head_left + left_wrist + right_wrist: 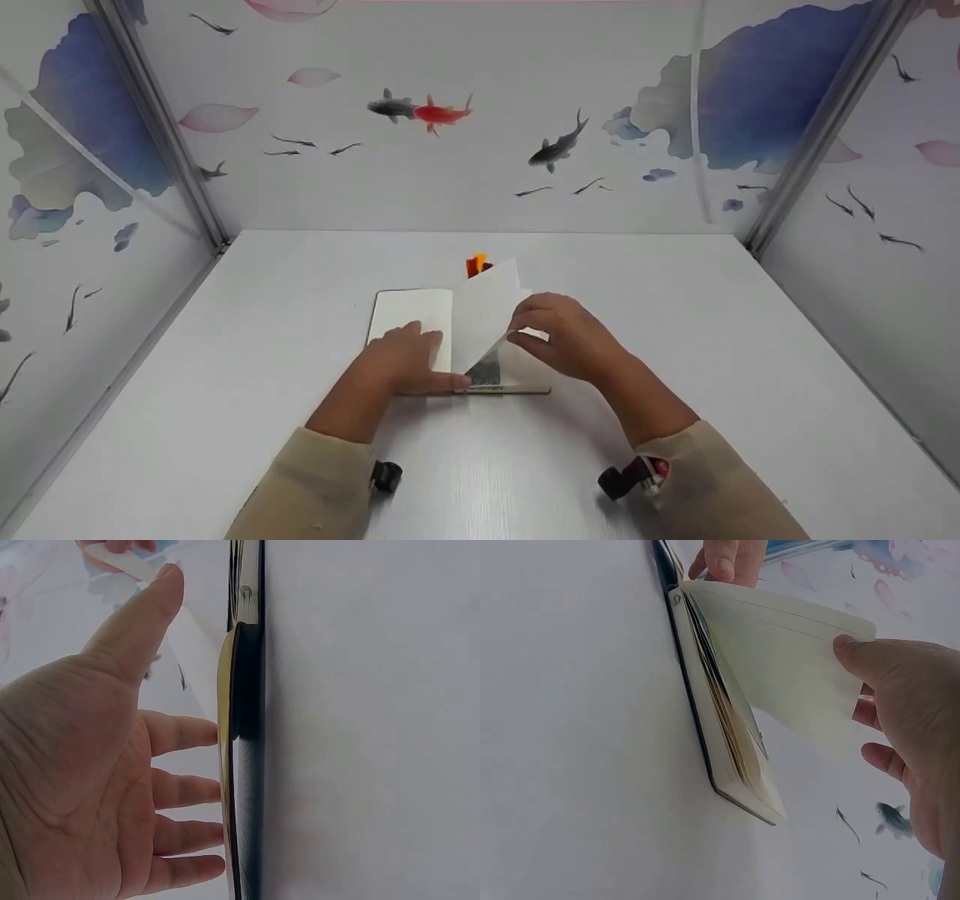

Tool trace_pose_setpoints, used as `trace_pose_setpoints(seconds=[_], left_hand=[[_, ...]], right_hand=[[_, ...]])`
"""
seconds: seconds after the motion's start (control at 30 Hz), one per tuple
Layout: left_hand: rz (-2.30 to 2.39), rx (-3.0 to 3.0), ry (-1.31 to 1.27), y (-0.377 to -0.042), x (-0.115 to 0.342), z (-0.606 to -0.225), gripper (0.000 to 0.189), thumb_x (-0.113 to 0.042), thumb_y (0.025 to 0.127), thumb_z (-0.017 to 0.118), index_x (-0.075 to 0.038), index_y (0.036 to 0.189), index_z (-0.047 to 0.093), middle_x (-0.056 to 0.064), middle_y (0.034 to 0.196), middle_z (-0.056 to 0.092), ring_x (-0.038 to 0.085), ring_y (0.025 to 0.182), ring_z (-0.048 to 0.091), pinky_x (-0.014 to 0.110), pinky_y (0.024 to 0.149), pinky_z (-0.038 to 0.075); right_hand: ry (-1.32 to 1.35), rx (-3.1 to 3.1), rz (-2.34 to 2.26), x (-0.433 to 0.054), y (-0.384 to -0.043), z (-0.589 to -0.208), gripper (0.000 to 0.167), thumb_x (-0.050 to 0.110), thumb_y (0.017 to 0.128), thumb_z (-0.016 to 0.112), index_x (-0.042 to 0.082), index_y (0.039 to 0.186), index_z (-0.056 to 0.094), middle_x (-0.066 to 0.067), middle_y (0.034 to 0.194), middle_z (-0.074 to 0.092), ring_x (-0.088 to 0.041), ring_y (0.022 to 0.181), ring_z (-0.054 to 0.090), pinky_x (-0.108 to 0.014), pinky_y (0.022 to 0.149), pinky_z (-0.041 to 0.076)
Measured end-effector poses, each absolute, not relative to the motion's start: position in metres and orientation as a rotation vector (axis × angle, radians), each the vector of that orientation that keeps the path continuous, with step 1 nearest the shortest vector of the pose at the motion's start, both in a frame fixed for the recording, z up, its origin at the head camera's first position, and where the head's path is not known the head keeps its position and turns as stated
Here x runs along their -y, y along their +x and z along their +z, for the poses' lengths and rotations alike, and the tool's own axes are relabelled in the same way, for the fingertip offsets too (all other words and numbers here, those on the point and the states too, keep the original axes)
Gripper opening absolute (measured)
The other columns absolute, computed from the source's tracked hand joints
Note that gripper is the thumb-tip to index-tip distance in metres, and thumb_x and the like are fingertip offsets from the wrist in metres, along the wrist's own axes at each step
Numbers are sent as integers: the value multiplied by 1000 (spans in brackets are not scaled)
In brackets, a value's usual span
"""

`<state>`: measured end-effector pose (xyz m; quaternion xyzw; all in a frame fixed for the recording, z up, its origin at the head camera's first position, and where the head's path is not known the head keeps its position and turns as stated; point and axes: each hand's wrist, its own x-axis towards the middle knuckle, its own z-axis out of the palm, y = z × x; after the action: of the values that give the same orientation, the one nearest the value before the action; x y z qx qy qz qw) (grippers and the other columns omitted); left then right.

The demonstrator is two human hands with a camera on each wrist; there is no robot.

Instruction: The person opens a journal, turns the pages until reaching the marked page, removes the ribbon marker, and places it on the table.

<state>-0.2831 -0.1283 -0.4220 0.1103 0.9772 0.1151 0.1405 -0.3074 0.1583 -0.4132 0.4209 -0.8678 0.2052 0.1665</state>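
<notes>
A notebook [411, 306] with a dark cover lies open on the white table. My left hand [405, 360] rests on its left page, fingers extended, the thumb reaching across to the bottom of the spine. In the left wrist view, that hand's straight fingertips [206, 733] touch the page. My right hand [566, 334] pinches the corner of a lifted page [780, 652] between thumb and fingers. This page slants up from the spine, and a dark grey printed patch [485, 372] shows beneath it. In the right wrist view, several more leaves [727, 716] stand slightly fanned below.
Just behind the notebook sits a small red and orange item [477, 265], partly covered by the raised page. White panels with painted fish [555, 144] and lotus leaves enclose the table [225, 360] at the back and both sides.
</notes>
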Motion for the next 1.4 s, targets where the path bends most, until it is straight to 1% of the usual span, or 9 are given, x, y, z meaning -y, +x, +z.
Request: trace_pose_setpoints(seconds=[0.27, 0.53, 0.77, 0.87, 0.97, 1.07, 1.17, 1.3, 1.4], left_hand=[[391, -2857, 306, -279, 126, -420, 111, -81, 81, 74, -17, 165, 43, 20, 172, 36, 43, 159, 37, 64, 126, 38], [401, -2896, 326, -279, 124, -418, 106, -76, 84, 76, -17, 166, 43, 20, 170, 39, 42, 157, 40, 63, 124, 40], [455, -2917, 373, -281, 121, -415, 101, -67, 88, 76, -18, 167, 39, 15, 174, 37, 39, 162, 34, 63, 128, 34], [475, -2931, 387, -282, 120, -415, 102, -65, 89, 78, -17, 169, 35, 13, 173, 38, 37, 161, 35, 64, 127, 35], [493, -2948, 395, -282, 120, -415, 107, -63, 88, 80, -18, 171, 30, 12, 173, 40, 36, 160, 39, 63, 126, 38], [518, -2968, 394, -283, 120, -416, 113, -62, 86, 82, -20, 173, 23, 10, 172, 41, 35, 157, 43, 62, 126, 40], [549, -2995, 391, -284, 119, -416, 120, -60, 84, 85, -23, 174, 16, 9, 173, 39, 35, 157, 42, 62, 125, 40], [560, -3042, 392, -287, 119, -417, 126, -59, 83, 87, -27, 175, 7, 10, 177, 30, 37, 161, 37, 64, 125, 39], [540, -3084, 401, -289, 118, -418, 129, -60, 82, 88, -29, 174, 2, 10, 180, 23, 38, 163, 33, 64, 126, 38]], right_hand=[[1222, 2296, 531, -151, -304, -413, 8, 16, 97, 82, 21, 102, 80, 5, 112, 75, -15, 118, 71, -36, 101, 61], [1160, 2320, 533, -150, -303, -414, 8, 16, 97, 81, 22, 102, 80, 2, 118, 75, -17, 117, 71, -37, 99, 61], [1109, 2336, 539, -151, -304, -416, 10, 18, 98, 80, 23, 107, 80, 0, 126, 75, -19, 121, 71, -37, 102, 61], [1087, 2331, 562, -152, -304, -416, 18, 17, 98, 80, 22, 115, 80, 0, 132, 74, -21, 126, 70, -39, 104, 61], [1060, 2350, 584, -154, -304, -417, 31, 19, 96, 82, 22, 127, 77, -1, 139, 72, -22, 132, 68, -41, 107, 60], [1027, 2411, 595, -155, -305, -419, 48, 24, 95, 84, 24, 141, 70, -1, 151, 65, -24, 141, 63, -43, 112, 57], [986, 2493, 608, -157, -307, -422, 65, 29, 93, 86, 28, 153, 59, 1, 163, 55, -25, 149, 56, -46, 116, 54], [904, 2604, 645, -162, -311, -428, 77, 33, 91, 88, 33, 159, 51, 3, 171, 44, -27, 155, 49, -50, 118, 52], [815, 2695, 684, -165, -315, -432, 82, 36, 89, 90, 32, 160, 50, 5, 173, 40, -29, 157, 46, -53, 118, 51]])
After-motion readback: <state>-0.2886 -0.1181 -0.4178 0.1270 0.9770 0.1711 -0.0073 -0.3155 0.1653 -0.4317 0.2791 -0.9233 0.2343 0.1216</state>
